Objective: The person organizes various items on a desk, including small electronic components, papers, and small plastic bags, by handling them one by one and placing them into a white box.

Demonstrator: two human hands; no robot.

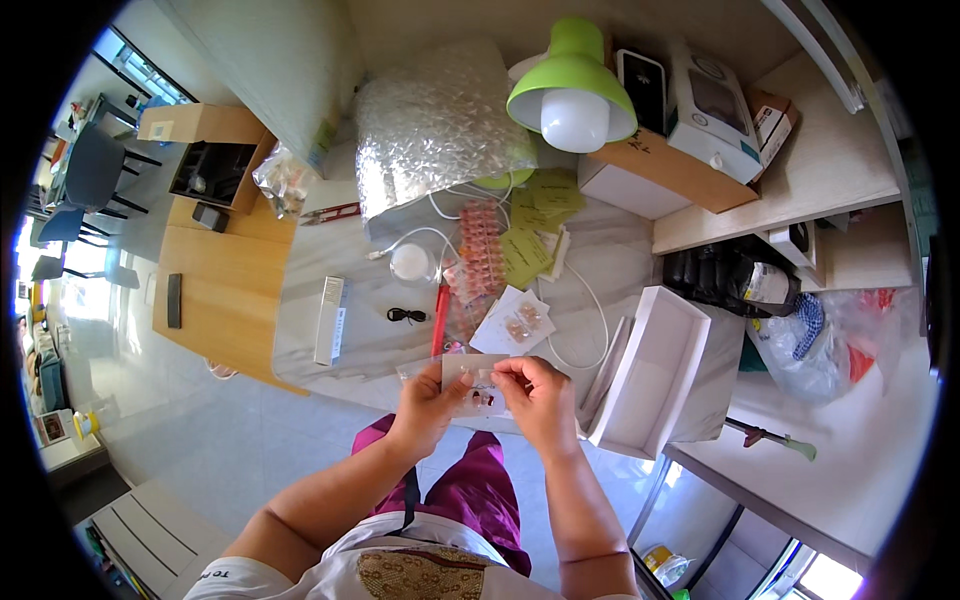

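Two hands meet over the table's near edge, and we see the left hand (428, 408) gripping a small pale card (472, 363), thumb on top. The right hand (538, 395) has its fingertips drawn together at the card's right side; we cannot tell whether they pinch the card itself or a tiny piece on it. Small dark red pieces (484, 400) show on the card's near part. Our main worry is a tilt or a slip of the thumb: with the card held out at the edge, a loose piece could drop onto the purple trousers (478, 490) or the floor.

By the near right corner, a white open tray (655, 375) reaches about to the edge — a swing of the right forearm could knock it off. Just beyond the hands, white cards with peach pieces (515, 320) lie beside a white cord (603, 338); a sleeve or finger hooking that loop might drag them. Farther back, pink-red packs (482, 245) crowd against yellow-green cards (525, 255), so we could easily mix or scatter them. Toward the far edge, the green lamp (570, 95) could dazzle us with glare off glossy film.
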